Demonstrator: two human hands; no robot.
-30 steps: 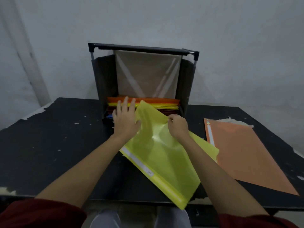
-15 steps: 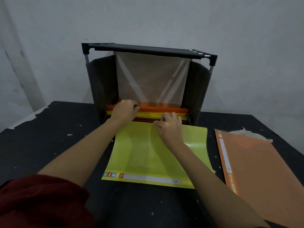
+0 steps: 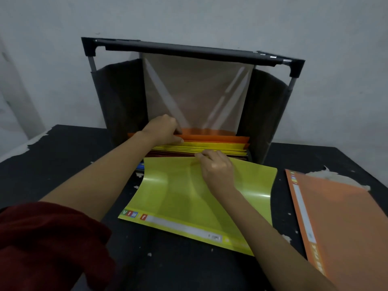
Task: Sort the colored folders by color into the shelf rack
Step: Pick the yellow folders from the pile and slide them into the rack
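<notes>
Head view, mid-insertion: left hand [image 3: 163, 131] pinching up orange stack [image 3: 214, 137] in rack [image 3: 189, 51], right hand [image 3: 218, 169] pinching far edge of yellow folder [image 3: 184, 196], near end on table [image 3: 63, 154]; next, likely needs sliding onto yellow stack [image 3: 210, 147].

On your left hand [image 3: 162, 131], the fingertips vanish among the stacked folders [image 3: 210, 143]. At lower right the orange folder [image 3: 340, 223] runs off the frame, and the label [image 3: 184, 226] on the yellow folder [image 3: 189, 198] is unreadably blurred.
</notes>
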